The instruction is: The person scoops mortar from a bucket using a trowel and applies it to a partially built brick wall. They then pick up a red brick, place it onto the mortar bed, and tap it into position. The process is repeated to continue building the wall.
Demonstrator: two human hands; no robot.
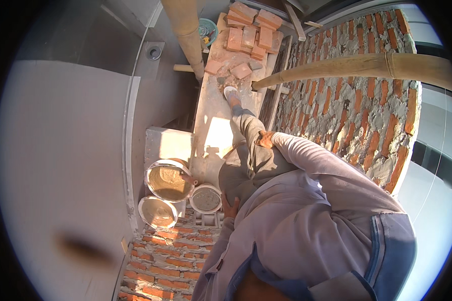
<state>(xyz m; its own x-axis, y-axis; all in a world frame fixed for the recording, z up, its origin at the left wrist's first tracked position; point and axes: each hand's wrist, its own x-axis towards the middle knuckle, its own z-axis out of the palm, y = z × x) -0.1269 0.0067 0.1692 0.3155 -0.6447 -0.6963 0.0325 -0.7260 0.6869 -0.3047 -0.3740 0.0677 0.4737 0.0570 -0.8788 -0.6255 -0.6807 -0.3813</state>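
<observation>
My right hand (266, 139) rests on my trouser leg (247, 125) near the knee, its fingers curled on the cloth. Lower down, my left hand (229, 206) lies against my thigh, fingers apart and partly hidden by the leg and sleeve. Neither hand holds a tool. One foot in a light shoe (232, 94) stands on a dusty plank (213, 110). Left of my legs are a large bucket of tan mortar (168, 183), a second mortar bucket (158, 212) and a smaller bucket of grey mix (206, 199). A brownish handle-like object (188, 179) sits at the large bucket's rim.
Stacked red bricks (248, 36) and loose pieces (241, 70) occupy the plank's far end, beside a teal basin (208, 31). Bamboo poles (185, 37) (346, 65) cross the space. A rough brick wall (356, 105) rises right; more brickwork (171, 261) shows below the buckets.
</observation>
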